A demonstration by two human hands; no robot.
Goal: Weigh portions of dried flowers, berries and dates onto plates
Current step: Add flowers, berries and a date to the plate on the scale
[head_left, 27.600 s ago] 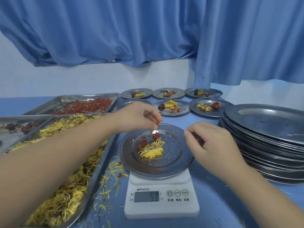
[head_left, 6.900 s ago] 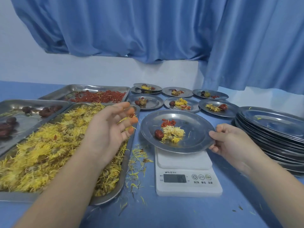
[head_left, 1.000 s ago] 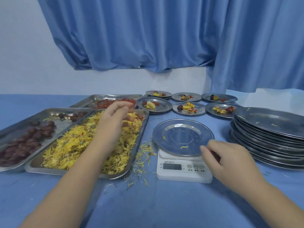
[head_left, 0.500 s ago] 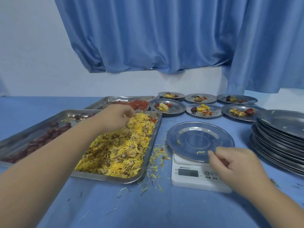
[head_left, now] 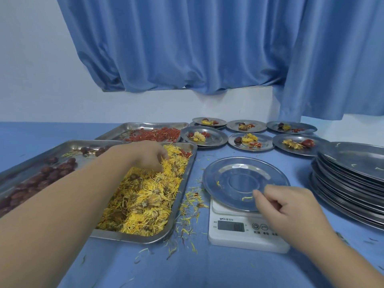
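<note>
Gone from the scale (head_left: 239,227) is the portion weighed seconds ago; a near-bare plate (head_left: 245,175) lies flat there, its 5 o'clock rim pinched by the right hand (head_left: 291,208). At its 9 o'clock the left hand (head_left: 145,154) curls tight into the dried flowers (head_left: 145,196), whose tray (head_left: 135,239) runs long from 7 to 1 o'clock. Six filled plates (head_left: 264,140) show at 12 o'clock; this portion looks unstarted.

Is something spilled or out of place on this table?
Yes. Loose yellow dried petals lie spilled on the blue table between the steel tray of yellow flowers and the white digital scale. Some red berries sit in that tray's far corner.
</note>
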